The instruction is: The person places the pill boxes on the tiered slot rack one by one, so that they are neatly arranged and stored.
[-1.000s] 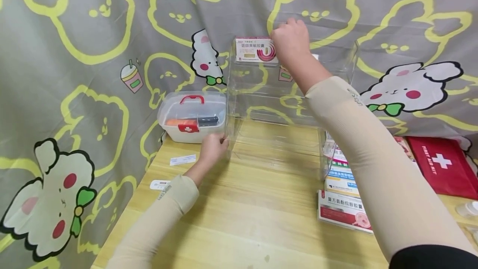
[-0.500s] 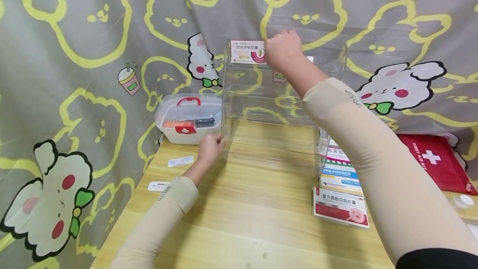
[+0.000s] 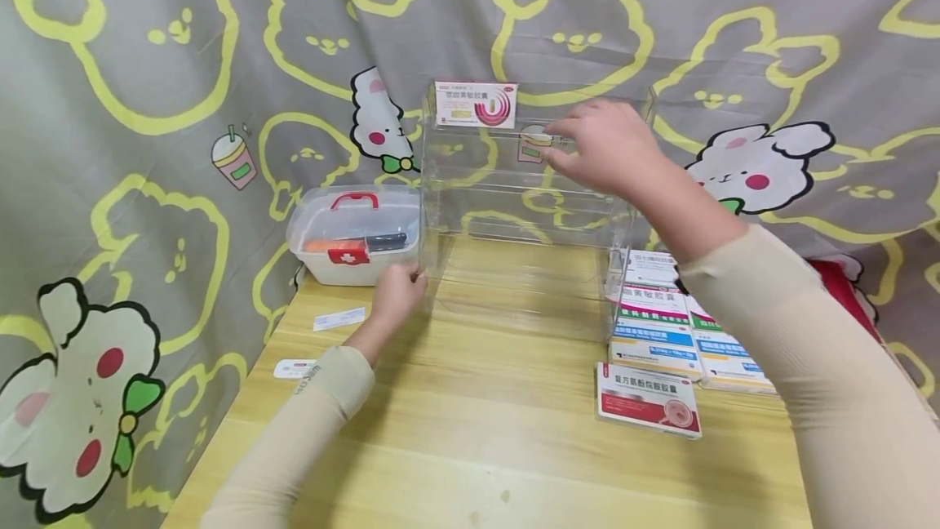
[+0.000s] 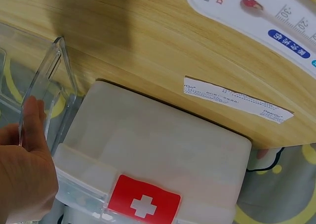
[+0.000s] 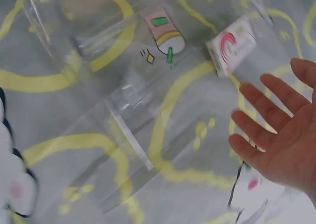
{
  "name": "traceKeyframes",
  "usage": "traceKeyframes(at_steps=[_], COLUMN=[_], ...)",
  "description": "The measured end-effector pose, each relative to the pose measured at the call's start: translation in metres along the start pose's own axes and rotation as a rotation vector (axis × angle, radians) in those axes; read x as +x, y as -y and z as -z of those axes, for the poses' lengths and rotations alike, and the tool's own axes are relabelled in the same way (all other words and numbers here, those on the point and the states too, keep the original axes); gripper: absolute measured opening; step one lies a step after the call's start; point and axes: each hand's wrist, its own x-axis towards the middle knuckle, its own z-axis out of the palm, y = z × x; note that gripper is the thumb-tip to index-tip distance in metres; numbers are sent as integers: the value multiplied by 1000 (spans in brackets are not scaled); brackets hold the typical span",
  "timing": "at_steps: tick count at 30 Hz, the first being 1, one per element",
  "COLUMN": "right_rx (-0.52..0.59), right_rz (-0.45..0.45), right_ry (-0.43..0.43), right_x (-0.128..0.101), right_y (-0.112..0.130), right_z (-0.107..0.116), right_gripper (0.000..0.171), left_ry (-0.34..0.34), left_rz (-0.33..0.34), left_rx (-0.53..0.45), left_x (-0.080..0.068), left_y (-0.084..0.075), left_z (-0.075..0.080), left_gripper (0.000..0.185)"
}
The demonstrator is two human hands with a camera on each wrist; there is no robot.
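Clear rack (image 3: 507, 188): upright; left side pinched by the left hand (image 3: 399, 296), presumably for steadiness. Medicine carton (image 3: 476, 104): at the left end of the rack's top, printed face to the near side, likely for reading. Right hand (image 3: 613, 145): fingers spread, nothing held; contact with the transparent plastic cannot be told.

A sleeve (image 3: 800, 349) hides part of the red pouch (image 3: 844, 282). The right wrist view blurs the small box (image 5: 234, 46) and its lettering.
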Motion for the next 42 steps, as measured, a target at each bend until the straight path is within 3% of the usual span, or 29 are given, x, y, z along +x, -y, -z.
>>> traceKeyframes(at_steps=[4, 8, 13, 22, 26, 31, 42], right_rx=[194, 323, 374, 384, 420, 451, 298], right_rz=[-16, -98, -171, -208, -187, -203, -225], right_ry=[-31, -10, 20, 187, 272, 348, 301], right_x=[-47, -91, -141, -215, -233, -245, -247], right_y=[-18, -33, -49, -66, -66, -62, -53], right_z=[-14, -42, -85, -169, -190, -202, -202], right_gripper=[43, 43, 43, 19, 19, 35, 60], left_ry=[3, 44, 49, 55, 53, 66, 3], left_rz=[-18, 13, 35, 25, 26, 27, 34], left_rx=[16, 5, -4, 6, -4, -3, -22], left_x=[-3, -5, -6, -1, 3, 6, 0], left_y=[6, 10, 8, 4, 1, -1, -1], left_z=[0, -5, -9, -14, -15, -15, -1], left_gripper=[26, 25, 29, 31, 30, 32, 28])
